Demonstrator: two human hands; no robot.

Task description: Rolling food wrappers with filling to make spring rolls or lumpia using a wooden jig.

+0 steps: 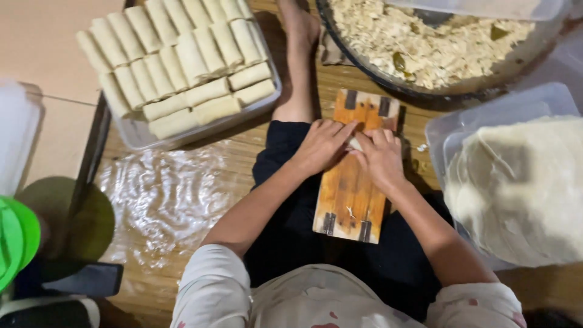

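- Right then, the small pale roll [356,143] lay on the upper part of the wooden board [356,165], which rested across the person's lap.
- I saw the left hand [322,146] pressed over the roll from its side, fingers curled down and touching it.
- I saw the right hand [381,157] covering the roll's other end, fingers bent over it; most of the roll was hidden under both hands, so I could not tell whether they clamped it or merely pressed it.
- To the right of the board stood a clear plastic tub [461,121] holding a stack of thin round wrappers [522,188].
- Above the board sat a wide dark pan [388,79] of crumbly pale filling [425,42].
- To the upper left, a clear tray [139,136] held finished rolls [182,61] packed in rows.
- A crinkled plastic sheet [164,200] lay on the wooden floor [249,143] beside the lap.
- A green lid [15,240] showed at the left edge.
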